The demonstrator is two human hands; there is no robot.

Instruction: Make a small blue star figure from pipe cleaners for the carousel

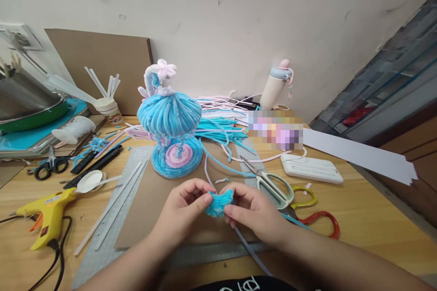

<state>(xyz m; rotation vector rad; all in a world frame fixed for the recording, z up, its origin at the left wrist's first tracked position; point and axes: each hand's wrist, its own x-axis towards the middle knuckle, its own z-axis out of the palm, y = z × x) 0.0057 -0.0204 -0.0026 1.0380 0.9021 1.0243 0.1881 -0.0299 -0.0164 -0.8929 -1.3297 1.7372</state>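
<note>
Between my two hands, above the brown cardboard (146, 209), is a small fuzzy blue pipe cleaner piece (219, 203), bent into a curve. My left hand (191, 200) pinches its left end between thumb and fingers. At the other end my right hand (247, 207) grips it the same way. Behind my hands stands a blue and pink pipe cleaner lamp shape (170, 116) with a pleated dome, over a round coiled base (155, 159). White-handled scissors (273, 186) lie right of my right hand, beside scissors with red and yellow handles (327, 220).
At the left lies a yellow glue gun (51, 218) with its cord, near glue sticks (112, 209) and black-handled scissors (51, 163). Bundled blue pipe cleaners (218, 129) lie at the back. A white power bank (310, 168) and a bottle (276, 86) are at the right.
</note>
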